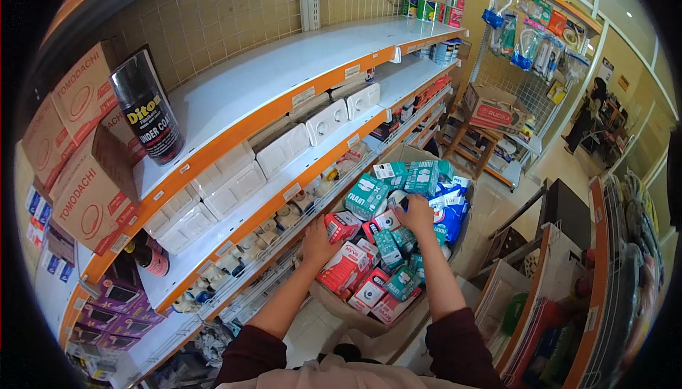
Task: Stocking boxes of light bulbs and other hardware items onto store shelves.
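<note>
A large cardboard box point(351, 321) full of small packaged goods stands before me. My left hand point(319, 242) is at its left side, with fingers against a small red box point(341, 226); whether it grips this box I cannot tell. My right hand point(416, 213) reaches into the middle of the goods, its fingertips at a dark item that is partly hidden. Teal boxes point(365, 197) lie at the far side, blue plastic packs point(448, 210) at the right. Red and white boxes point(346, 267) and a teal box point(403, 283) fill the near part.
Shelving with a white shelf point(256, 64) runs along the left, holding a black spray can point(149, 109), brown cartons point(96, 192) and white electrical sockets point(326, 122). Another rack point(591, 304) stands close on the right. A carton on a wooden stool point(493, 112) is behind the box; a person point(586, 114) is farther off.
</note>
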Available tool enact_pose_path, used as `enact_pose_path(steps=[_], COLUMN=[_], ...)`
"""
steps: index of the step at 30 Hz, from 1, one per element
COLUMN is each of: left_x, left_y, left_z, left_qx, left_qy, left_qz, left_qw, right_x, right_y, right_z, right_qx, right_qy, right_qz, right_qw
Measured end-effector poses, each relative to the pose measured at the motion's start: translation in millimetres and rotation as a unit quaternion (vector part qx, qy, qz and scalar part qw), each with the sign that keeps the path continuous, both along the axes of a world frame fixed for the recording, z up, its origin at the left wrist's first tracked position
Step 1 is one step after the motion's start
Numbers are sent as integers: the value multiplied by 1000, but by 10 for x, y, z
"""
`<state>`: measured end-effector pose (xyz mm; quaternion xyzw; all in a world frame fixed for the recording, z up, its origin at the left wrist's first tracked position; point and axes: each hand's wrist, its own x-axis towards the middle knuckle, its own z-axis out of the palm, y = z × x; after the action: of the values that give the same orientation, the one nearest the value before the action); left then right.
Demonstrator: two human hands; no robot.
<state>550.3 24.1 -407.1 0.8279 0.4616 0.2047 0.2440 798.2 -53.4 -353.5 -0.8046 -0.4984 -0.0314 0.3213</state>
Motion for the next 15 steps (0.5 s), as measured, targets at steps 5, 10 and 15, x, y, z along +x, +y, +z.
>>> enact_pose_path(steps=[5,10,15], left_x=[139,120,136], left_y=[-40,64,109], left_z=[25,19,142], left_qx=[36,-6,-136], left_qy=[-90,-247,-479], left_qz=[0,62,85], left_qw=[995,967,863], right_x=[701,845,834], right_y=[309,472,407], right_z=[-538,-908,-618], right_qx=[-408,-362,-293], right_qy=[96,202,259], right_qz=[61,118,102], right_qw=[906,902,915])
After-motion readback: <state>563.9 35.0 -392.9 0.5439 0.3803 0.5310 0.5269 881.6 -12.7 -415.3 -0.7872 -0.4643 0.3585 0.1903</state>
